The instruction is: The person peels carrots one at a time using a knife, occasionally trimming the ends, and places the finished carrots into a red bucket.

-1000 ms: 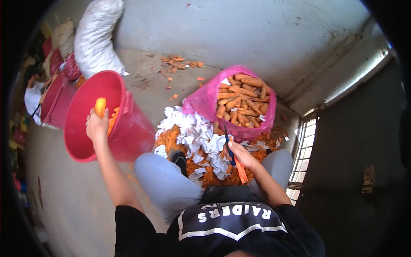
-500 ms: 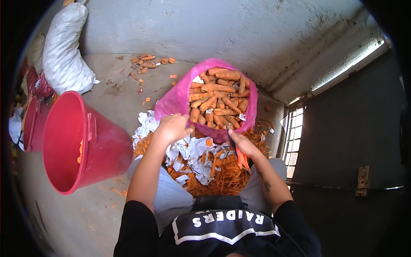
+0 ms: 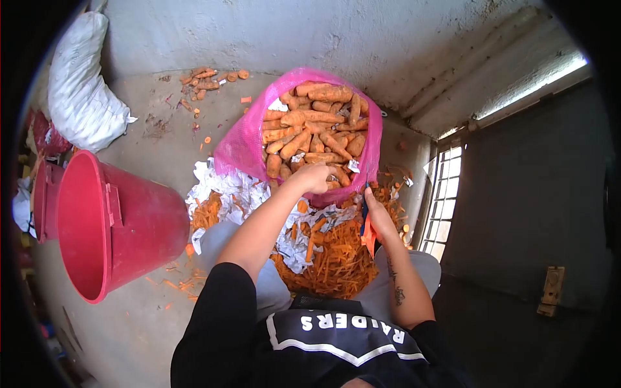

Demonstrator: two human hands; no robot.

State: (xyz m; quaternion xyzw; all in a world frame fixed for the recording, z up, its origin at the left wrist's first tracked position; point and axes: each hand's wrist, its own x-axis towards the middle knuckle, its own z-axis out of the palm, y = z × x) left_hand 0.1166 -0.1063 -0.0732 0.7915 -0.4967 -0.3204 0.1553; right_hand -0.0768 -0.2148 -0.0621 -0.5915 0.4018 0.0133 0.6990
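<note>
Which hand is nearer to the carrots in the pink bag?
Left. The left hand is at the carrots in the pink bag; the right hand is outside, near its rim.

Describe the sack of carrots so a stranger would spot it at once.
Find the pale wall across the top. On the floor below it, right of the nearer red bucket, sits a wide-open pink mesh sack. Unlike the white sack farther left, it plainly shows its orange carrots.
</note>
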